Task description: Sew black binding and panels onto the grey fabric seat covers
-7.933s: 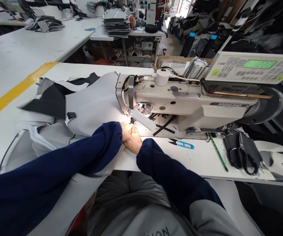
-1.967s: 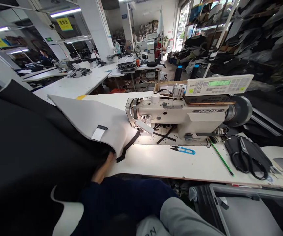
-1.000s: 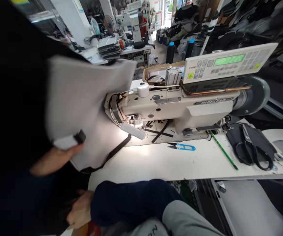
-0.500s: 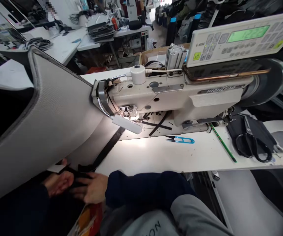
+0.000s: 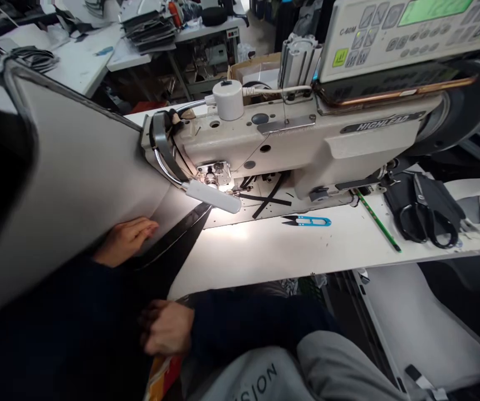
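Note:
A large light grey panel [image 5: 85,161] with dark edging rises at the left and runs to the needle area of the sewing machine [image 5: 298,133]. My left hand [image 5: 127,239] lies on the grey panel, its fingers curled together; whether they pinch the material cannot be made out. Lower down, my right hand [image 5: 168,327] is closed at the black material [image 5: 148,301], its fingertips lost in the dark. A black strip [image 5: 177,233] leads from the panel toward the needle. The lit lamp [image 5: 212,196] hangs beside the needle.
Blue thread snips [image 5: 307,221], a green pencil [image 5: 377,221] and black scissors [image 5: 427,223] lie on the white table [image 5: 256,253]. Black strips [image 5: 269,200] cross on the machine bed. A control panel [image 5: 407,33] and a phone [image 5: 394,92] are atop the machine.
My left hand has moved up and right onto the grey panel. My right hand has shifted lower, its fingers now curled instead of spread. The camera view has tilted downward.

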### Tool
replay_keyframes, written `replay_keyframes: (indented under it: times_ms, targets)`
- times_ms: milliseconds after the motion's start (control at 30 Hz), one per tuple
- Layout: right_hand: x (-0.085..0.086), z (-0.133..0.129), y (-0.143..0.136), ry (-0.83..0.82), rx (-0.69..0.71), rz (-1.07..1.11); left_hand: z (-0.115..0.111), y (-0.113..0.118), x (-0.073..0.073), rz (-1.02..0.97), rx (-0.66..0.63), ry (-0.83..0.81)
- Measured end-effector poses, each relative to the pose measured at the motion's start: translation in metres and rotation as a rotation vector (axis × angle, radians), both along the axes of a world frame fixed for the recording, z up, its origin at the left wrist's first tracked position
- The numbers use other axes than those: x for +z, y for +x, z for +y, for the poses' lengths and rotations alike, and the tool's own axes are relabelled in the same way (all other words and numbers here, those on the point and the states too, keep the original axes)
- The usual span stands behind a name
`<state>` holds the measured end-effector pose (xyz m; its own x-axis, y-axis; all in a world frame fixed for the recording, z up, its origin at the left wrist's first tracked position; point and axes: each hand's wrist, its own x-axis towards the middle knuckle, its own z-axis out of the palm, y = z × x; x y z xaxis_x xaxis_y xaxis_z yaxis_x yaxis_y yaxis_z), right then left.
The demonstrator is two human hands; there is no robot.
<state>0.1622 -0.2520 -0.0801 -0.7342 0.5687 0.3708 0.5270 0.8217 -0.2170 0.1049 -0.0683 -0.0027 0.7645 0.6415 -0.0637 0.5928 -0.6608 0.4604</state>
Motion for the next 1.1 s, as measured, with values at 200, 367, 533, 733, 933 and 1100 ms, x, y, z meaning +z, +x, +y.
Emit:
replay_keyframes:
  times_ms: [200, 367, 533, 733, 933, 1100]
  targets:
    - [0.022, -0.049, 0.061, -0.246, 0.144, 0.056, 0.022, -0.009, -0.018, 0.212, -0.120, 0.133]
    - [0.022, -0.065, 0.092, -0.266, 0.107, 0.011, -0.019, 0.032, -0.013, 0.275, -0.007, -0.200]
    - [0.011, -0.043, 0.102, -0.090, -0.260, -0.023, -0.026, 0.076, -0.026, 0.288, 0.116, -0.692]
    - [0.004, -0.027, 0.076, 0.120, -0.492, -0.104, -0.022, 0.108, -0.019, 0.505, 0.037, -0.514]
    - [0.000, -0.010, 0.050, 0.084, -0.197, -0.171, -0.026, 0.107, -0.021, 0.264, -0.010, 0.044]
    - [0.001, -0.032, 0.087, 0.032, -0.158, -0.099, -0.017, 0.070, -0.037, 0.036, 0.142, -0.405]
